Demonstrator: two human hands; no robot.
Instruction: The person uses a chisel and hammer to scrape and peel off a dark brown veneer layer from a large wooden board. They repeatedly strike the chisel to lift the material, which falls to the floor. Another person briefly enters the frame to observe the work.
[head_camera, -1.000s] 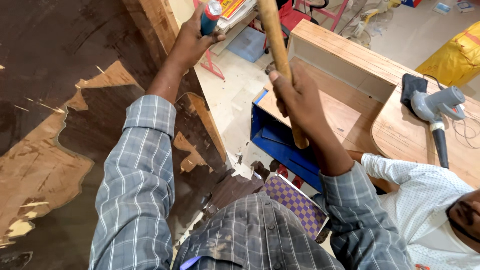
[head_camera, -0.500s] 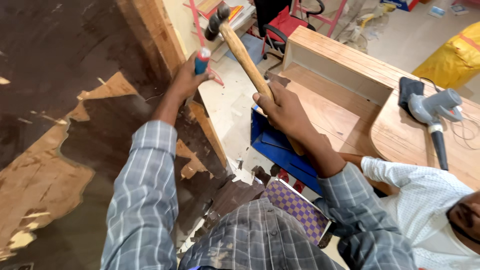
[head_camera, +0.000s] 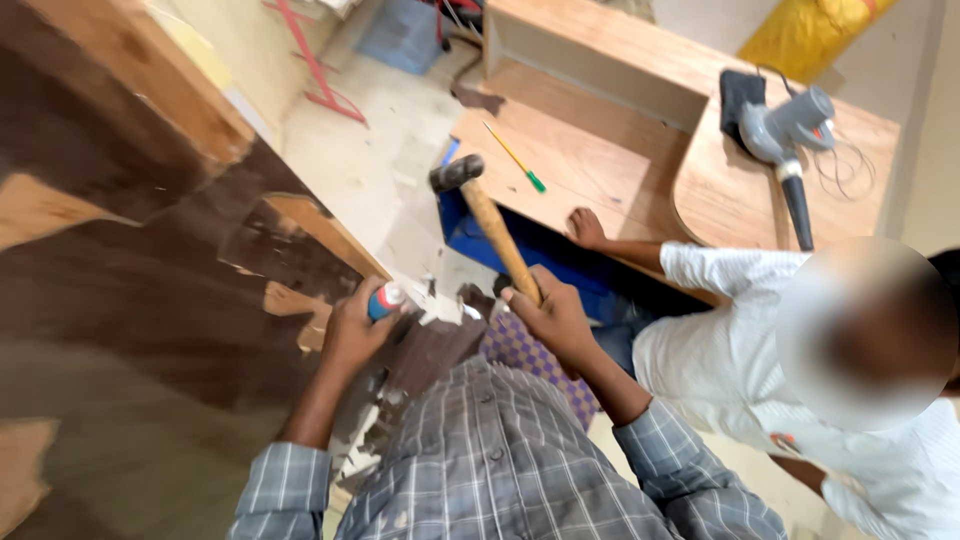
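My left hand (head_camera: 352, 332) grips a chisel-like tool with a blue and red handle (head_camera: 385, 300), held against the edge of a dark brown veneered board (head_camera: 150, 300). My right hand (head_camera: 550, 312) holds a hammer (head_camera: 490, 225) by its wooden handle; the dark metal head (head_camera: 456, 173) points up and away, raised above the tool. Patches of bare pale wood show where the dark veneer is gone. Torn veneer pieces (head_camera: 430, 350) lie near the tool's tip.
A person in a white shirt (head_camera: 760, 350) sits close at my right, one hand (head_camera: 586, 228) on a wooden cabinet panel (head_camera: 570, 160). A grey power tool (head_camera: 785, 135) lies on a curved board. A green-tipped pencil (head_camera: 515, 158) rests on the panel. A blue box (head_camera: 540, 250) stands below.
My view has swung down and closer. Both hands have dropped lower on the board, the left still on the tool. The hammer has tilted back, its head farther from the tool.
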